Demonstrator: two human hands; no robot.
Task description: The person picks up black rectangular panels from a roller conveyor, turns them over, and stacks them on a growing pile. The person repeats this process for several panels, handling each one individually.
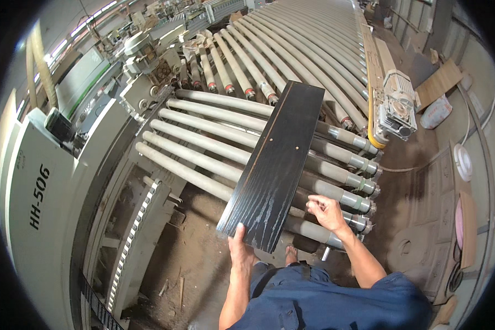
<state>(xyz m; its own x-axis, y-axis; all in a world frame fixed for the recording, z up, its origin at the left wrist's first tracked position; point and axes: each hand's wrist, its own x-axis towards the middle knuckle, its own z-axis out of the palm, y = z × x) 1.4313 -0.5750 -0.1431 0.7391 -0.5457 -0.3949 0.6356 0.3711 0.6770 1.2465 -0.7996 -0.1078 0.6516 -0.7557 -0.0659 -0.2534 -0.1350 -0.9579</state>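
Note:
A long black wood-grain board (275, 170) lies slantwise over the rollers, its near end reaching toward my body. Pale streaks mark its near part, and two small brass-coloured dots sit near its middle. My left hand (240, 247) grips the near left corner, thumb on top and fingers hidden underneath. Just off the board's right edge, my right hand (325, 212) is held above the rollers (341, 196) with its fingers curled together. Whether anything small is pinched in it cannot be made out.
To the left stands a large pale machine (44, 187). More rollers fan out ahead in a curving conveyor (291, 49), with a grey motor (399, 104) at its right side. A brown panel (439, 82) and a white bag (436, 112) are by the right wall.

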